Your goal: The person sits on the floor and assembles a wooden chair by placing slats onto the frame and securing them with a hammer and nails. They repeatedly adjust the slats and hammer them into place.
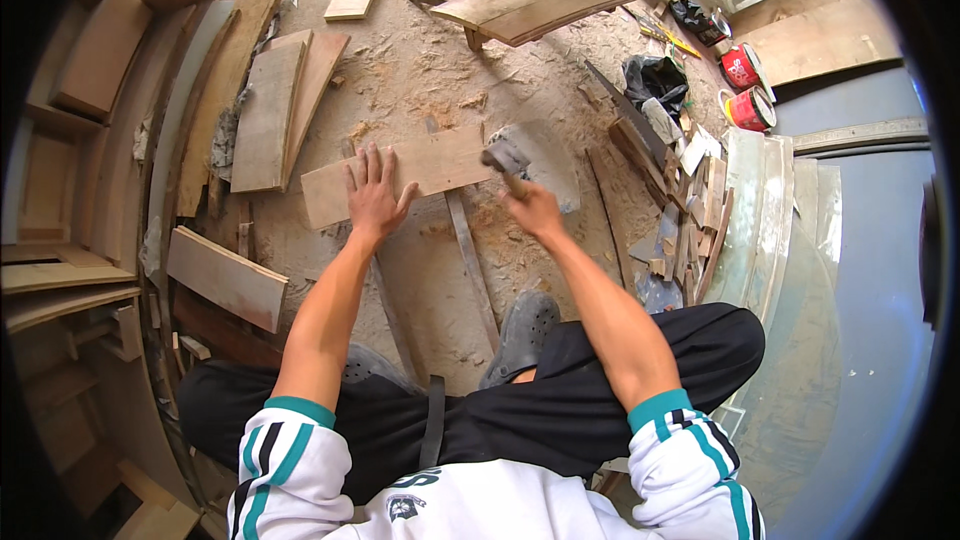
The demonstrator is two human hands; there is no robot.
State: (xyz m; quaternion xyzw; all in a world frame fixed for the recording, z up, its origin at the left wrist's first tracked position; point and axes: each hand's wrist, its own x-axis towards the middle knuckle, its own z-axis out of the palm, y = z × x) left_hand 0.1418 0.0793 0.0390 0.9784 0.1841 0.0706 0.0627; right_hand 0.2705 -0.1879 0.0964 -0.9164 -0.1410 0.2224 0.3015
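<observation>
A flat wooden board (449, 157) lies crosswise in front of me, over two narrow wooden strips (468, 258) that run toward my feet. My left hand (376, 190) rests on the board's left part, its fingers spread. In my right hand (534, 210) is a hammer (507, 156), gripped by its handle. The hammer's dark head is at the board's right end, slightly smeared by motion; whether it touches the wood I cannot tell.
Plywood pieces (268, 115) lean and lie to the left, beside wooden cabinets (105, 50). A low wooden bench (535, 5) stands ahead. On the right are a handsaw (628, 112), wood offcuts (712, 195), red cans (748, 108) and glass sheets (790, 270). Sawdust covers the floor.
</observation>
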